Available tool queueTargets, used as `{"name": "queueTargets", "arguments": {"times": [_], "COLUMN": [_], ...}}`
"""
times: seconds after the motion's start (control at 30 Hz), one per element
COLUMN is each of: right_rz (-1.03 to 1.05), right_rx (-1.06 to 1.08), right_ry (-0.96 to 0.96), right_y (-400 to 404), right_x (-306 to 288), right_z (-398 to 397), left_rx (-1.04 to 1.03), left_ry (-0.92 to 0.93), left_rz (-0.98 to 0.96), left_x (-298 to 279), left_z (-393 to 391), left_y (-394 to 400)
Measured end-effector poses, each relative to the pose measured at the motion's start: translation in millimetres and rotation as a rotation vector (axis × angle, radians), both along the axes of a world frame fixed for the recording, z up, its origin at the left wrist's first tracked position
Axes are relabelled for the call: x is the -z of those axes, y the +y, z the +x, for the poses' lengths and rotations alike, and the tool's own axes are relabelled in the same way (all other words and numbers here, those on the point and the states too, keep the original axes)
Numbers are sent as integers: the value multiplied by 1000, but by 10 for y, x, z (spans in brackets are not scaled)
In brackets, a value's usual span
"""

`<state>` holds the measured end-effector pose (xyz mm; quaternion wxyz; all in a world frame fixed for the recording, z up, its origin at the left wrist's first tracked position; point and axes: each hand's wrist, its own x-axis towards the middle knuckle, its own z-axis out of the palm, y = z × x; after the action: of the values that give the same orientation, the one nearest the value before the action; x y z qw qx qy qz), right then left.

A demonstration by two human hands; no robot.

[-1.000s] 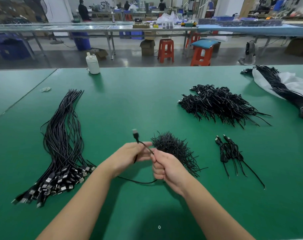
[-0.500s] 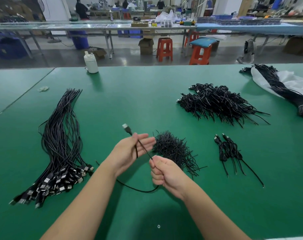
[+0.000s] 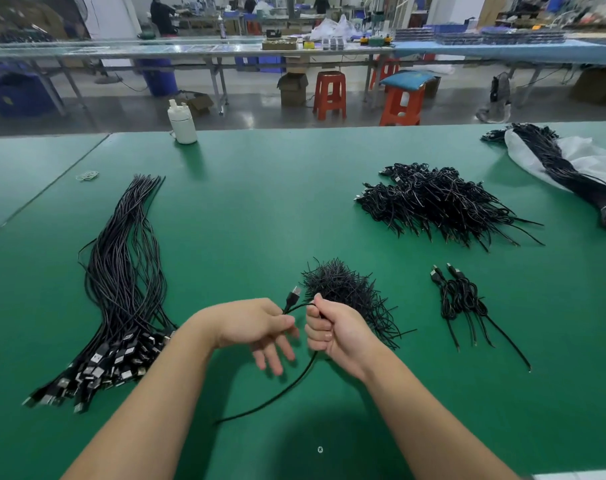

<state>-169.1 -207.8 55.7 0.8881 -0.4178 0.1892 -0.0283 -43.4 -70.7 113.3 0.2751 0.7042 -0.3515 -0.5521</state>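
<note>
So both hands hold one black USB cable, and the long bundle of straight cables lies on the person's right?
No: the head view shows the long bundle of straight cables on the person's left. The left hand and right hand do hold one black USB cable.

no word, label, brand or number can be read. the usb plug (image 3: pixel 293 296) of the cable (image 3: pixel 294 382), the white bottle (image 3: pixel 182 123) and the cardboard box (image 3: pixel 293 89) on the floor beyond are too small and blurred for any print to show.
</note>
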Motion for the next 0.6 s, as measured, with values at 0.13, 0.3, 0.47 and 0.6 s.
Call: {"name": "queueTargets", "arguments": {"times": [0.13,0.3,0.47,0.6], "right_rz": [-71,-315,-318,-147], "right_rx": [-12,-100,-112,-107], "right_ry": [-53,2,47,48], "right_y": [45,138,191,111], "right_x": [-28,-54,-37,-82], "right_z": [10,14,8,-9], "left_rx": [-131,-745,-996,-688], "left_ry": [86,364,771,743], "left_rz": [-202,-660,-859,-804], "left_x": [187,269,51,-30], "left_z": [-26,-104,22,18], "left_y": [-64,-288,-362,-233]}}
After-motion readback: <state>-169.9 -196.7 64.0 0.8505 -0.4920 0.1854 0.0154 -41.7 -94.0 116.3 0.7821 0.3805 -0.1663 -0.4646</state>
